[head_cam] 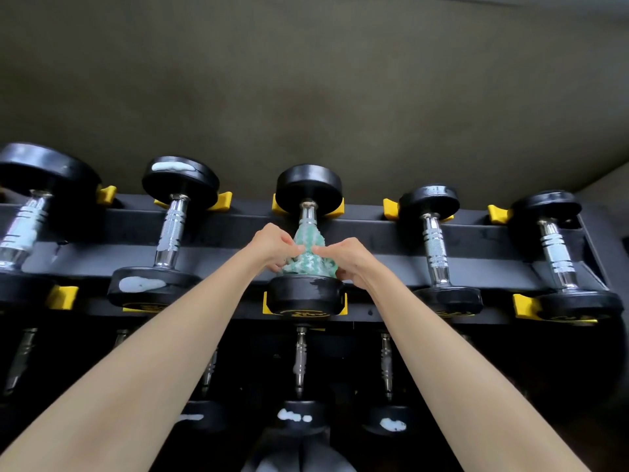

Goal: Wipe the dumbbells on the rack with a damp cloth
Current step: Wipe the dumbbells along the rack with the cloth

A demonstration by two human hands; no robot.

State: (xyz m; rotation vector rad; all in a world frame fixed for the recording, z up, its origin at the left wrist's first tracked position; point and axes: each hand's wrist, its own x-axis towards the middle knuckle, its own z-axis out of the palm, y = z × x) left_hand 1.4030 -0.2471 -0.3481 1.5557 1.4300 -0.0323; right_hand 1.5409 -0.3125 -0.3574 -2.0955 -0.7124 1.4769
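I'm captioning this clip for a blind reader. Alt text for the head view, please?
A left hand and a right hand pinch a green cloth wrapped round the handle of the middle dumbbell on a black rack with yellow cradles. Neighbouring dumbbells show white smears.

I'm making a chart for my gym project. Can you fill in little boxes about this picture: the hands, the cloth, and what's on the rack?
hands: left hand and right hand both pinch the cloth
cloth: pale green, wrapped round the handle of the middle dumbbell
top row: four other dumbbells beside it, in yellow cradles on the black rack
marks: white patches on the second dumbbell from the left
lower row: lower dumbbells, some with white patches too
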